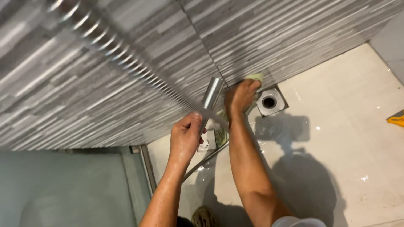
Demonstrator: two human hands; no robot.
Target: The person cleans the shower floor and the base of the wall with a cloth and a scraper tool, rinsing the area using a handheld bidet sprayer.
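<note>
I look down a grey striped tile wall [126,63] to a wet pale floor. My left hand [185,136] grips a chrome shower handset [211,96], whose ribbed metal hose [113,46] runs up to the top left. My right hand [240,96] presses a yellow-green cloth [255,77] against the base of the wall, beside the handset. Most of the cloth is hidden under my hand.
A square steel floor drain [270,101] sits just right of my right hand. A second small square drain cover [208,143] lies below my left hand. A frosted glass panel [63,189] fills the lower left. A yellow object [396,119] shows at the right edge.
</note>
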